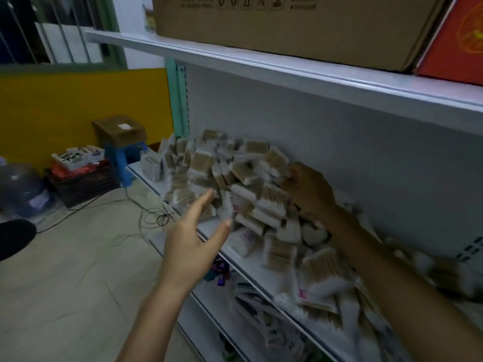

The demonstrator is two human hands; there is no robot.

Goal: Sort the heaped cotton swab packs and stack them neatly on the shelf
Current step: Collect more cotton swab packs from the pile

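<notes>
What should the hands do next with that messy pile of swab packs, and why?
Probably lift a few packs from the heap with the right hand into the open left hand: the packs lie jumbled, and the left palm hovers beside them.

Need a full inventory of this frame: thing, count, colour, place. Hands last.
cotton swab packs: many, tan and white, heaped on the shelf
shelf: one, white, right side
large cardboard box: one, brown, top shelf
red box: one, red, right of large box
small cardboard box: one, brown, on the stool
stool: one, blue, floor by shelf end
crate: one, black, left of stool
water jug: one, bluish, far left
cables: several, floor
left hand: open, before the heap
right hand: in the heap, fingers curled, grip unclear
</notes>
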